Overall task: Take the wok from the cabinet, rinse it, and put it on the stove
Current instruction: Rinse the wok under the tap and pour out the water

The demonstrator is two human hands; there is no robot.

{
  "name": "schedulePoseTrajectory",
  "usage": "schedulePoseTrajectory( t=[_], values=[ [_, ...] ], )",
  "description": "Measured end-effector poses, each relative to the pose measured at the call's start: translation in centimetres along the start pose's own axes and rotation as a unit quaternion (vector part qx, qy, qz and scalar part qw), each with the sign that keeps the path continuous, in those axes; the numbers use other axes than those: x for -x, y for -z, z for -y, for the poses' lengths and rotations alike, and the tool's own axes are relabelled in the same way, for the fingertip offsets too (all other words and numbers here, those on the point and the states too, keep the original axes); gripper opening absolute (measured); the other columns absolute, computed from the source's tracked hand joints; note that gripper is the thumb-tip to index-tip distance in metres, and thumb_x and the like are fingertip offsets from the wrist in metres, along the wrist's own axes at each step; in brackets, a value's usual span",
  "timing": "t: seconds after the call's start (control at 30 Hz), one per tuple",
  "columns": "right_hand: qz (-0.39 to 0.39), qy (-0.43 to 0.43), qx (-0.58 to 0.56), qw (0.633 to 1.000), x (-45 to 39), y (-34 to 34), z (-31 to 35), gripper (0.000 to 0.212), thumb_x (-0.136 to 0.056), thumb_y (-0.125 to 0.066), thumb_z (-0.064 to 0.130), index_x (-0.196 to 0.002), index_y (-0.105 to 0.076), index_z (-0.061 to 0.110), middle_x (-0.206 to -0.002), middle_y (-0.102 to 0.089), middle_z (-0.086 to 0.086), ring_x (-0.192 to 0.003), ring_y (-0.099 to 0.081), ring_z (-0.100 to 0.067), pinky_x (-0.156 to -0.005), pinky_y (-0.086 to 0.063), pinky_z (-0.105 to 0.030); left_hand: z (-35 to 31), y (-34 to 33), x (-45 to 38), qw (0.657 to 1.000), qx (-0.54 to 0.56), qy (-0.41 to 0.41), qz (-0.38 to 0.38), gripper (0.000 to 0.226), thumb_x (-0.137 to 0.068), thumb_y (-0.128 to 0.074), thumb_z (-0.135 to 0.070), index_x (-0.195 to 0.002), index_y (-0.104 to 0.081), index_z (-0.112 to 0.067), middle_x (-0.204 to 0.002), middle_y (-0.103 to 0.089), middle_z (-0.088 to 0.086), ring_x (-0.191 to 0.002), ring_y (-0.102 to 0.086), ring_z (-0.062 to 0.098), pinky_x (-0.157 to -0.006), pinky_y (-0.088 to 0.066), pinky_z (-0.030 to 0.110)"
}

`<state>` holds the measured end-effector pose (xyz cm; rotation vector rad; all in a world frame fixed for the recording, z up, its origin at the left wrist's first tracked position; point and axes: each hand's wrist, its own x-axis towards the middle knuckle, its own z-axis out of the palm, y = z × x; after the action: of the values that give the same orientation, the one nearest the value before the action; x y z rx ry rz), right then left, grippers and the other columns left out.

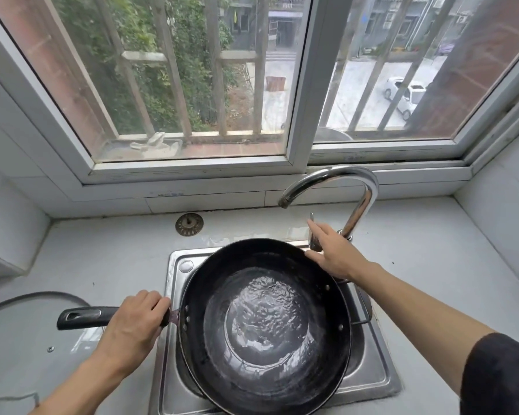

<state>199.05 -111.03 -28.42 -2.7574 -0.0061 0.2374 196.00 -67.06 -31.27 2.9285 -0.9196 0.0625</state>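
Fingers of the left hand [134, 320] were wrapped around the wok's handle [84, 317], close to where it joined the pan. The right hand [331, 254] lay with fingers fairly straight on the tap lever [314, 235], its thumb at the wok's rim; whether it gripped the lever could not be told. The wok [264, 326] sat over the sink [372, 381], covering most of the basin, with rippling water pooled in its bottom. No stream showed at the faucet [336, 187] spout.

It looked like rigid, dark metal, probably heavy, and heavier with water in it. Wet walls would likely be slippery, so the dry handle seemed the safest hold, perhaps with a second hand steadying the far rim when tipping it out.
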Motion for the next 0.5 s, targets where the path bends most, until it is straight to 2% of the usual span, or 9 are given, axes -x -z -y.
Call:
schedulePoseTrajectory(
  t=[0.13,0.23,0.4,0.5],
  values=[
    [0.015,0.021,0.007,1.0,3.1,0.9,-1.1,0.072,-0.09,-0.061,0.038,-0.15,-0.023,0.024,-0.149,-0.034,0.002,-0.131,-0.043,-0.02,-0.108,-0.039,-0.037,-0.2,0.5,0.0,1.0,-0.006,-0.003,0.016,0.044,-0.048,-0.088,-0.009,-0.078,-0.057,-0.018,-0.075,-0.052,-0.001,-0.064,-0.049,0.027,-0.053,-0.038,0.036],
    [0.068,0.009,0.049,0.996,5.9,1.3,-2.3,0.072,-0.087,-0.065,0.041,-0.147,-0.032,0.023,-0.15,-0.038,0.0,-0.135,-0.04,-0.019,-0.112,-0.033,-0.033,-0.2,0.8,-0.1,1.0,-0.011,-0.006,0.029,0.045,-0.046,-0.088,-0.009,-0.079,-0.059,-0.017,-0.076,-0.053,0.0,-0.065,-0.051,0.028,-0.053,-0.04,0.036],
    [0.169,-0.016,0.121,0.978,9.9,0.5,-4.5,0.098,-0.067,-0.081,0.044,-0.148,-0.03,0.022,-0.152,-0.032,0.001,-0.138,-0.032,-0.019,-0.114,-0.028,-0.03,0.2,0.8,-0.2,0.998,-0.018,-0.015,0.056,0.046,-0.044,-0.091,-0.012,-0.077,-0.06,-0.018,-0.073,-0.055,-0.002,-0.063,-0.051,0.026,-0.053,-0.04,0.034],
    [0.145,-0.008,0.154,0.977,11.0,-0.6,-5.1,0.106,-0.063,-0.086,0.04,-0.149,-0.026,0.022,-0.156,-0.025,0.0,-0.14,-0.029,-0.022,-0.115,-0.028,-0.03,0.3,1.2,-0.6,0.995,-0.035,-0.021,0.087,0.046,-0.04,-0.092,-0.014,-0.072,-0.059,-0.02,-0.066,-0.053,-0.005,-0.06,-0.05,0.024,-0.051,-0.038,0.032]
  ],
)
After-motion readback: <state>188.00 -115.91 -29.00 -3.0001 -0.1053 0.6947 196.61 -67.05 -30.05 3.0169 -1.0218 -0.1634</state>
